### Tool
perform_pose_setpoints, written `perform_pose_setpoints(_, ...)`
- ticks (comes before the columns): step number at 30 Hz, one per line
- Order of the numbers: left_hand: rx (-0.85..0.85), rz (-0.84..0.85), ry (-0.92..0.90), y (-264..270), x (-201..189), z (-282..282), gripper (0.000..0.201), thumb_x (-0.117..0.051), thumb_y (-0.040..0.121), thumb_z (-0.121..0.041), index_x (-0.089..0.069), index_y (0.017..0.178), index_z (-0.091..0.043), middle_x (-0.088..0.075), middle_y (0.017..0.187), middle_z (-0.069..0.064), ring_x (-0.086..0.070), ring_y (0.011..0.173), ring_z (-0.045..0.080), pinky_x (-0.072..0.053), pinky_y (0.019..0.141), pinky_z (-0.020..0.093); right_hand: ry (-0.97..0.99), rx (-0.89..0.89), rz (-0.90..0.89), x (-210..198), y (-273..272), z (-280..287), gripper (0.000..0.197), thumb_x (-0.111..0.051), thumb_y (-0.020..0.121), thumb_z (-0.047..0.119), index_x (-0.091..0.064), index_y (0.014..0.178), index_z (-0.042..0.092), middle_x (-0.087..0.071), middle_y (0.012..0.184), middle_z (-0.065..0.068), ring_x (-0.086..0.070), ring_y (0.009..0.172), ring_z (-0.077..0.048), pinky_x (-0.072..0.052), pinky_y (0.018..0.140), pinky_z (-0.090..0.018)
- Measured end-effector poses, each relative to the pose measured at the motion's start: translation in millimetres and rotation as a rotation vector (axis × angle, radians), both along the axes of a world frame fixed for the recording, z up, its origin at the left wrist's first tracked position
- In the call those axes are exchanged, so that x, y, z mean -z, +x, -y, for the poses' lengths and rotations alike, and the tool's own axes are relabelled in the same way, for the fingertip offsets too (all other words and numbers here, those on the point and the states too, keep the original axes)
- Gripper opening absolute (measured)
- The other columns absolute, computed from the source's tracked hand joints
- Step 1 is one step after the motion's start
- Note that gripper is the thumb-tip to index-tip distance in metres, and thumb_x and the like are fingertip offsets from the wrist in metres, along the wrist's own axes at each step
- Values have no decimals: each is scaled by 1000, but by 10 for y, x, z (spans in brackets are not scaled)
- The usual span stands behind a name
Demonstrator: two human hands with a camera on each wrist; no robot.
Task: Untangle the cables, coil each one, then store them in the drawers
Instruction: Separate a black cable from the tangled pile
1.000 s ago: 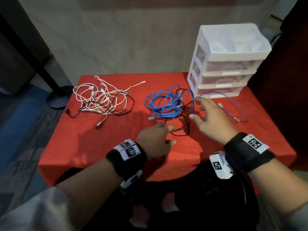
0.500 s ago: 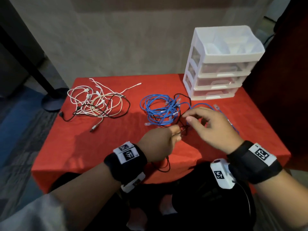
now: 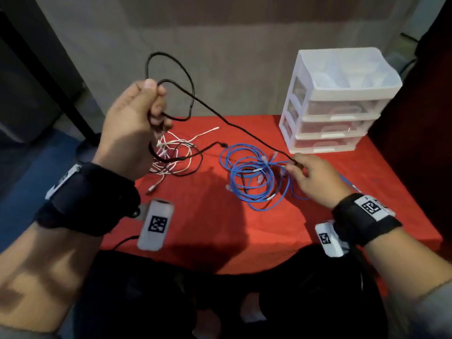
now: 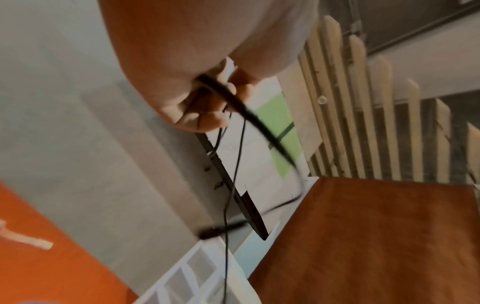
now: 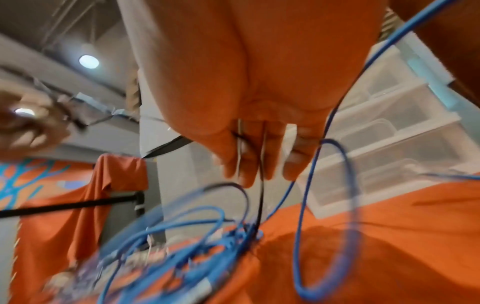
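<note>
My left hand (image 3: 144, 116) is raised high above the red table (image 3: 203, 216) and grips loops of a thin black cable (image 3: 215, 111). The cable runs down and right to my right hand (image 3: 308, 174), which pinches it just above the tangled blue cables (image 3: 252, 177). In the left wrist view the black cable (image 4: 241, 107) passes through curled fingers and its plug hangs below. In the right wrist view the black cable (image 5: 261, 185) drops from my fingers into the blue cables (image 5: 197, 236). A white and black tangle (image 3: 171, 155) lies at the back left, partly hidden by my left hand.
A white plastic drawer unit (image 3: 335, 101) with closed drawers and an open top tray stands at the table's back right. A grey wall runs behind the table. The near edge of the table sits just before my lap.
My left hand has risen high from the table, drawing the black cable up out of the blue tangle. My right hand moved slightly right and keeps hold of the cable near the blue pile.
</note>
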State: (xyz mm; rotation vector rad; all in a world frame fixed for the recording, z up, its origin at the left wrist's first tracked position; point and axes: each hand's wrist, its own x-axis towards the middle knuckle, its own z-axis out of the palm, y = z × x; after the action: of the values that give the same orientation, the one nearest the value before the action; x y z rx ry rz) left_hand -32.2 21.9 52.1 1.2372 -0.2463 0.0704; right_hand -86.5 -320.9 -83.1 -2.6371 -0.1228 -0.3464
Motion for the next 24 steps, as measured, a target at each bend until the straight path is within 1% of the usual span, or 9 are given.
perform_pose_setpoints(2, -29, -93, -119, 45, 93, -65, 22, -41, 107, -26, -54, 90, -20, -41, 63, -10, -30, 53, 5, -41, 61, 20, 67, 29, -3, -130, 90, 24, 19, -54, 101, 21, -66, 87, 17, -70, 81, -1, -64, 84, -29, -42, 71, -36)
perform_pose_setpoints(4, -52, -156, -160, 35, 201, -79, 22, -42, 108, -25, -55, 91, -19, -42, 63, -10, -32, 52, 5, -42, 57, 19, 304, 77, 60, -347, 104, -36, 21, -50, 102, 15, -64, 86, 18, -71, 79, -1, -67, 78, -25, -53, 72, -38)
perform_pose_setpoints(5, -46, -172, -142, 12, 256, -61, 22, -42, 107, -25, -55, 91, -19, -43, 64, -9, -33, 53, 5, -43, 56, 18, 441, 102, 164, -497, 95, -84, 21, -48, 103, 13, -63, 89, 16, -69, 77, -3, -68, 71, -22, -56, 68, -40)
perform_pose_setpoints(8, 38, -208, 22, -103, 450, 75, 21, -42, 107, -22, -59, 95, -18, -48, 72, -6, -40, 59, 6, -46, 55, 19, 772, 144, 426, -952, 67, -189, 24, -41, 106, 5, -58, 94, 16, -58, 71, -8, -59, 49, -8, -51, 49, -23)
perform_pose_setpoints(13, 118, -241, 209, -408, 663, 443, 16, -51, 103, -20, -65, 100, -15, -57, 78, -4, -51, 66, 4, -55, 61, 25, 786, 132, 306, -1171, 41, -176, 26, -44, 107, 17, -62, 91, 26, -58, 72, -2, -48, 39, -12, -38, 38, -20)
perform_pose_setpoints(16, 213, -219, 192, -567, 742, 687, 9, -55, 102, -15, -63, 105, -14, -63, 80, -5, -56, 70, 5, -56, 65, 26, 963, 7, 316, -1215, -30, -357, 21, -39, 110, 17, -57, 99, 17, -52, 67, -1, -41, 40, -11, -30, 41, -17)
perform_pose_setpoints(20, 386, -121, 247, -742, 755, 1147, 33, -65, 93, -10, -51, 123, -16, -56, 96, -1, -53, 77, 3, -55, 67, 23, 1228, -175, 158, -1149, -68, -724, 17, -35, 111, 15, -49, 107, 6, -54, 70, -7, -47, 45, -16, -36, 44, -22)
perform_pose_setpoints(22, 393, -66, 320, -756, 733, 1345, 33, -66, 94, -5, -49, 118, -21, -55, 96, -1, -52, 75, 4, -56, 68, 32, 1287, -212, 59, -1119, -102, -858, 19, -35, 111, 16, -50, 105, 7, -57, 76, -10, -54, 52, -19, -44, 48, -27)
perform_pose_setpoints(24, 410, -116, 344, -696, 713, 1425, 43, -73, 87, -13, -51, 124, -15, -58, 103, 6, -54, 82, 12, -57, 72, 38, 1313, -220, 25, -1094, -129, -888, 20, -36, 111, 17, -51, 105, 7, -60, 80, -11, -58, 60, -20, -49, 55, -30)
